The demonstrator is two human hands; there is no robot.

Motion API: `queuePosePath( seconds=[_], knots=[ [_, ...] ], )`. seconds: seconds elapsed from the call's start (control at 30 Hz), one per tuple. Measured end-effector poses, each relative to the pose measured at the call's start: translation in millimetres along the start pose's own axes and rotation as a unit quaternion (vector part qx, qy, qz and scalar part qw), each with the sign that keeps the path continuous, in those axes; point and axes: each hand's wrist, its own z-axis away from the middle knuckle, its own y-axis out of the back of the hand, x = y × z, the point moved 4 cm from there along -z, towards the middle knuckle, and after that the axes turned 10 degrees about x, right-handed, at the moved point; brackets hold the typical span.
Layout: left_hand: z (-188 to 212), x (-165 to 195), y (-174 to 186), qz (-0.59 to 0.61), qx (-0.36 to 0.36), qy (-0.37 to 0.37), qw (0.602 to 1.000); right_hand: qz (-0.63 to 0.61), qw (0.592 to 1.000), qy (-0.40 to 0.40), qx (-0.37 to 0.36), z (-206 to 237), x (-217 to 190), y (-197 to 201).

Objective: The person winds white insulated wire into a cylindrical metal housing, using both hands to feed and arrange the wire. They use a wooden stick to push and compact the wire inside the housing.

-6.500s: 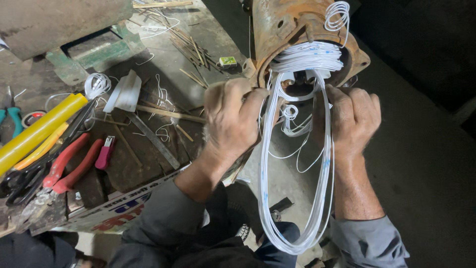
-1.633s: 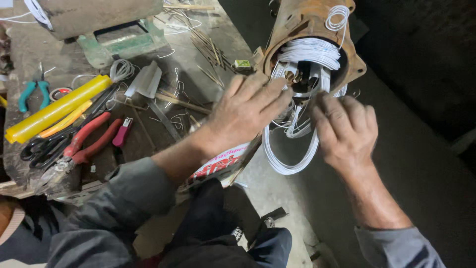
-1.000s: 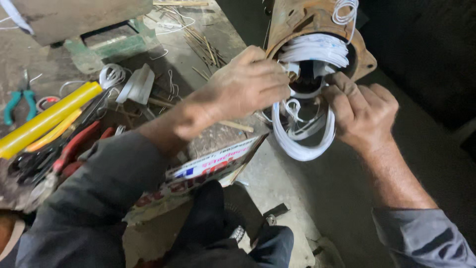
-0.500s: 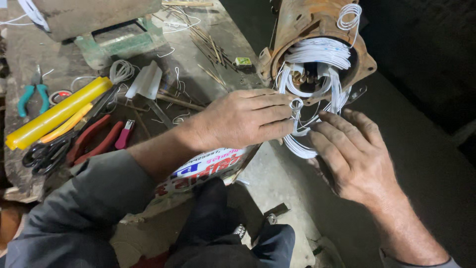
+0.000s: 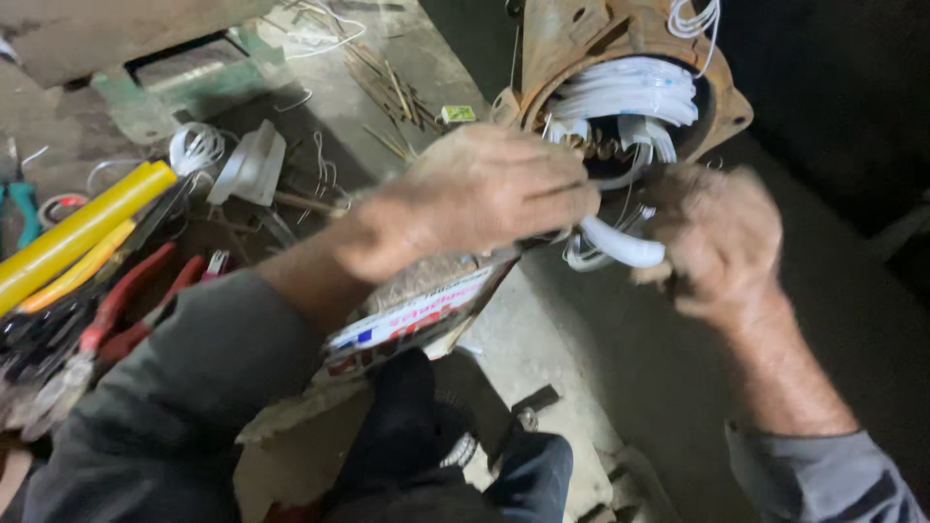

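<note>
Far left of the grips, yellow tubes [image 5: 77,228] and red-handled pliers [image 5: 121,305] are laid on the desk [image 5: 407,58], with a small white wire coil [image 5: 197,147] behind them. The left hand [image 5: 494,189] is curled at the mouth of the rusty motor housing [image 5: 572,39]; what its grip holds cannot be told. Just right of it, the white wire loop [image 5: 620,247] is clasped by the right hand [image 5: 722,242], below the white windings [image 5: 630,92].
</note>
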Motion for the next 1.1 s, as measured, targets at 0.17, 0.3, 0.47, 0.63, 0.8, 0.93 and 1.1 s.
queuePosePath(
  seconds=[0.17,0.3,0.47,0.63,0.8,0.93,1.1],
  knots=[
    [1.8,23.7,2.0,-0.012,-0.022,0.011,1.000,0.091,0.991,-0.027,-0.094,0.3,-39.3,11.7],
    [0.6,45.5,3.3,-0.010,0.023,0.031,0.999,0.064,0.993,-0.081,-0.053,-7.5,-71.2,8.1],
    [4.0,44.2,3.7,-0.003,-0.001,0.040,0.999,0.033,0.995,-0.093,-0.033,-16.9,-66.2,-4.2],
    [22.2,37.7,17.9,0.008,0.094,0.107,0.990,0.039,0.993,-0.094,0.052,-4.3,-74.5,5.5],
    [54.6,57.0,4.5,0.075,0.170,0.284,0.941,0.025,0.961,-0.248,0.121,30.3,-109.4,0.0],
    [72.9,67.1,-36.4,0.188,0.201,0.472,0.837,-0.029,0.895,-0.431,0.110,51.3,-111.0,-33.4],
    [72.5,73.5,-66.6,0.383,0.241,0.567,0.688,-0.067,0.856,-0.488,0.156,48.1,-90.9,-39.9]
  ],
)
